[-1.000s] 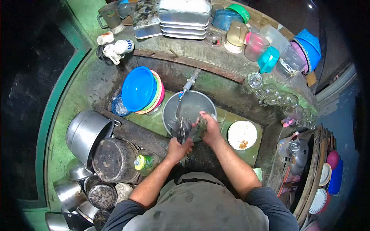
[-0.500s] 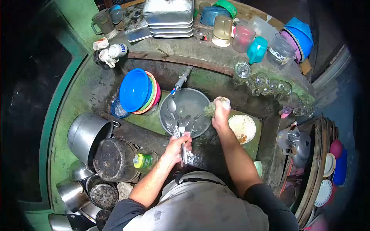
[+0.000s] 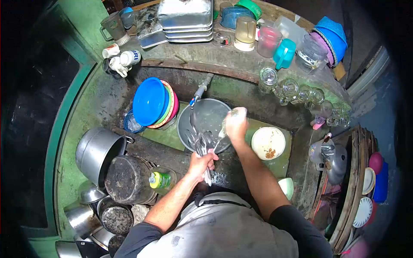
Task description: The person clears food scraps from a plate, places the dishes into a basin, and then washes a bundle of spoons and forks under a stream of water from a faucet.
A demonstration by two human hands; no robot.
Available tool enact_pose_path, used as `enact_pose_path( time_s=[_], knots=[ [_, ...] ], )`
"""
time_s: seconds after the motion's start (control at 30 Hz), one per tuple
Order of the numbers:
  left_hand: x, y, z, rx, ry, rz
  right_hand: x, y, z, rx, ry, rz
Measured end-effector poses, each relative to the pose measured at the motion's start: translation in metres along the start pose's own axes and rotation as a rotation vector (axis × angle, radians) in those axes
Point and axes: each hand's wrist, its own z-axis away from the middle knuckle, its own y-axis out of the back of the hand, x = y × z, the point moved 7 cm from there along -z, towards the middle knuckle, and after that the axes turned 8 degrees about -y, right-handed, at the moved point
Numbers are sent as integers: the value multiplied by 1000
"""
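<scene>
My left hand (image 3: 201, 165) is wrapped around a bundle of metal spoons and forks (image 3: 200, 141), whose heads fan out over the near rim of a grey basin (image 3: 184, 118). Greyish water fills the basin under the tap (image 3: 200, 89). My right hand (image 3: 236, 124) is closed on a scrubbing sponge (image 3: 223, 129), mostly hidden by the fingers, and it touches the head end of one utensil at the basin's right side. To its right lies a white plate (image 3: 267, 139) with brown food scraps.
Stacked blue and coloured bowls (image 3: 148, 101) stand left of the basin. Sooty pots (image 3: 124, 179) and a green-yellow bottle (image 3: 159, 179) are at the left front. Glass mugs (image 3: 290, 87) line the right ledge; metal trays (image 3: 185, 21) sit behind. A pale green bowl (image 3: 285, 188) lies beside my right forearm.
My right hand has moved left and slightly down, bringing the sponge to the utensils. One utensil's head now leans towards it. My left hand keeps its hold on the bundle.
</scene>
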Motion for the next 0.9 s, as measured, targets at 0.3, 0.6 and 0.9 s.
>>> enact_pose_path(
  time_s=[0.3,0.6,0.9],
  knots=[
    [2,8,-10,82,-125,-363,44,-44,87,-656,-835,-738],
    [25,41,-41,258,-153,-261,9,-62,80,-927,-253,-188],
    [62,89,-53,302,-218,-41,77,-44,108,-874,-233,383]
  ],
)
